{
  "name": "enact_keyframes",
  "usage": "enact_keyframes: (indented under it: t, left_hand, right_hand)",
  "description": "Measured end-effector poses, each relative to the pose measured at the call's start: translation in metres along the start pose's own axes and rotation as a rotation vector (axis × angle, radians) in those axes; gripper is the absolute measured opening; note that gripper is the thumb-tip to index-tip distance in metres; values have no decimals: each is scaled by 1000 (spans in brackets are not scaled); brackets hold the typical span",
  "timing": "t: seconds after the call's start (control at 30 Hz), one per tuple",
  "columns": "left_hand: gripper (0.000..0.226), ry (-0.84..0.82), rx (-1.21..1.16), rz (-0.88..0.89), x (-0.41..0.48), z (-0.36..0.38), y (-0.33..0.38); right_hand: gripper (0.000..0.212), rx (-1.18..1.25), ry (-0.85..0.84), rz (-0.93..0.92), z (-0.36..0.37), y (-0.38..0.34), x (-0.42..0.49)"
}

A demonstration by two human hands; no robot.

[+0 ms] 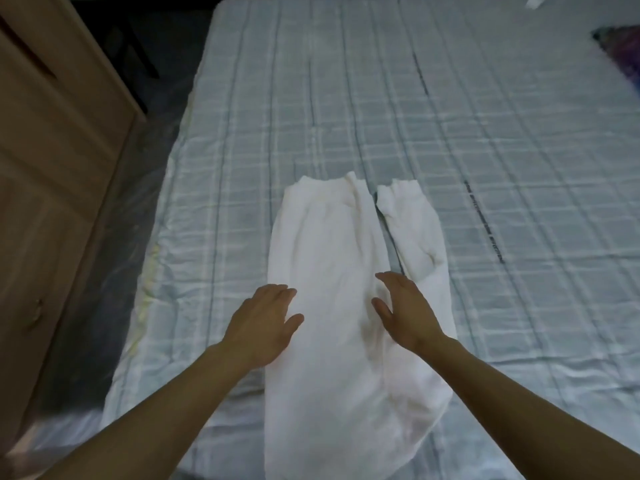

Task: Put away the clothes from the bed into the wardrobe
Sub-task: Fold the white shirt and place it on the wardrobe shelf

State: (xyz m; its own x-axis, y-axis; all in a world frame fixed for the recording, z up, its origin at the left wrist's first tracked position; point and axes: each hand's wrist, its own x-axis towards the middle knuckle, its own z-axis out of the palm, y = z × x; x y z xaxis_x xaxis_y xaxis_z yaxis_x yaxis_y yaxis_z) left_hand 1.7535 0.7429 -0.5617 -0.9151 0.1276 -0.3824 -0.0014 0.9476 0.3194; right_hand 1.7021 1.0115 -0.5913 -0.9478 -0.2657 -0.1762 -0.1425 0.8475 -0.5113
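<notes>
A white garment (332,258) lies spread lengthwise on the bed (450,133), its two narrow ends pointing away from me like trouser legs. My left hand (263,320) lies flat on the garment's left edge, fingers straight. On its right half is my right hand (405,310), fingers straight and slightly spread, near the gap between the two legs. Neither hand holds anything.
The bed has a pale blue checked cover. A wooden wardrobe (52,174) stands along the left, with a narrow dark floor strip between it and the bed. A dark purple cloth (620,53) lies at the bed's far right edge. A small white scrap (535,1) sits at the top.
</notes>
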Motion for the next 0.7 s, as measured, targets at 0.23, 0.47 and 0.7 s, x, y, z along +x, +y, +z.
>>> enact_keyframes:
  t: [0.23,0.47,0.7]
  left_hand:
    - [58,34,3,-52,76,-31,-10]
    - [54,23,0,-59,155,-40,-28]
    - [64,47,97,-19,238,-37,-48]
  right_hand:
    - [50,44,11,68,-12,1,93]
    - [55,60,-48,176,4,7,168]
    - [61,66,44,228,26,10,238]
